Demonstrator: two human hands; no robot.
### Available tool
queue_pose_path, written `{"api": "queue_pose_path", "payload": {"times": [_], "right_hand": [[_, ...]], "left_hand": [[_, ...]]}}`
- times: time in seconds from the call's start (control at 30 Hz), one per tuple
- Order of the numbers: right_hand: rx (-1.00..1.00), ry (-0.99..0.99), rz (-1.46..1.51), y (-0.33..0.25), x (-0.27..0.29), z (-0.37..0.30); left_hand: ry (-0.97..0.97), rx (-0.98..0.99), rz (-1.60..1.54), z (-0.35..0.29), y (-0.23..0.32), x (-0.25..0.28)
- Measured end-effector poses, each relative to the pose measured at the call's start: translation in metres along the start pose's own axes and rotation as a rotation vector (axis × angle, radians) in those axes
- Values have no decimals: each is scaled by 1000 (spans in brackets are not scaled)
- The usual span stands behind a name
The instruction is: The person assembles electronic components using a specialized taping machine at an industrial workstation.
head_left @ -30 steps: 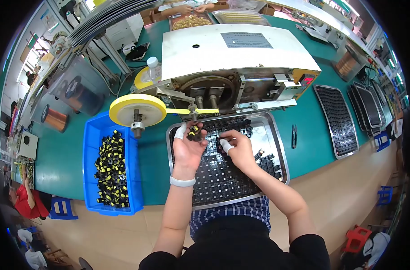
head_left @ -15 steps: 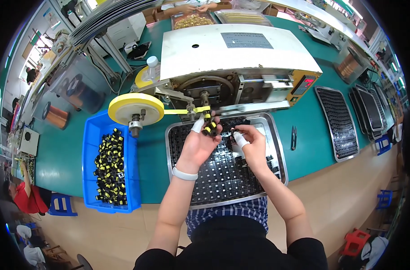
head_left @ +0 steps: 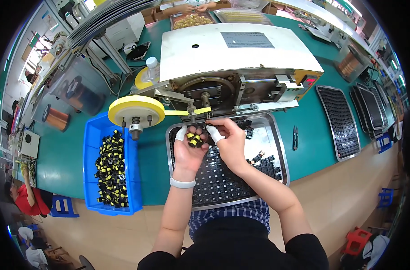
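Observation:
Cupped with the palm up, my left hand holds several small black bobbins wrapped in yellow tape. My right hand pinches at the machine's spindle, thumb and forefinger closed round a small black bobbin that they mostly hide. White covers sit on some fingertips. Just above the hands, a yellow tape strip runs from the tape reel to the winding machine. Beneath both hands lies a metal tray with rows of black bobbins; a few lie loose at its right side.
A blue bin of yellow-taped bobbins stands at the left. To the right are black tweezers and another filled tray. Copper wire spools stand farther left. Across the bench, another person's hands are near a tray of parts.
My right hand has moved left and up to the spindle with its bobbin. The left hand has dropped slightly left, away from the tape, its taped bobbins in the palm. The machine's slide has shifted right.

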State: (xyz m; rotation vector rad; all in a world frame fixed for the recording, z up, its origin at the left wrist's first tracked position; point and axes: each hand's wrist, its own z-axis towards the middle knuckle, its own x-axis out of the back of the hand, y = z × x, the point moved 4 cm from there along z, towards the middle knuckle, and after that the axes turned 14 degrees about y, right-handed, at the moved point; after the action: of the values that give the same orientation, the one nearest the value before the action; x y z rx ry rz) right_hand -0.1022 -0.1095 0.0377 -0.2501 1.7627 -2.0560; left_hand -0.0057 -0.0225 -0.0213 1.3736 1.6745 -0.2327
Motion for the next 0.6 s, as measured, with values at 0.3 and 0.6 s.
{"api": "queue_pose_path", "payload": {"times": [0.3, 0.6], "right_hand": [[104, 44, -17, 15, 2, 0], [-61, 58, 71, 31, -3, 15]], "left_hand": [[28, -30, 5, -3, 0, -2], [24, -52, 8, -3, 0, -2]]}}
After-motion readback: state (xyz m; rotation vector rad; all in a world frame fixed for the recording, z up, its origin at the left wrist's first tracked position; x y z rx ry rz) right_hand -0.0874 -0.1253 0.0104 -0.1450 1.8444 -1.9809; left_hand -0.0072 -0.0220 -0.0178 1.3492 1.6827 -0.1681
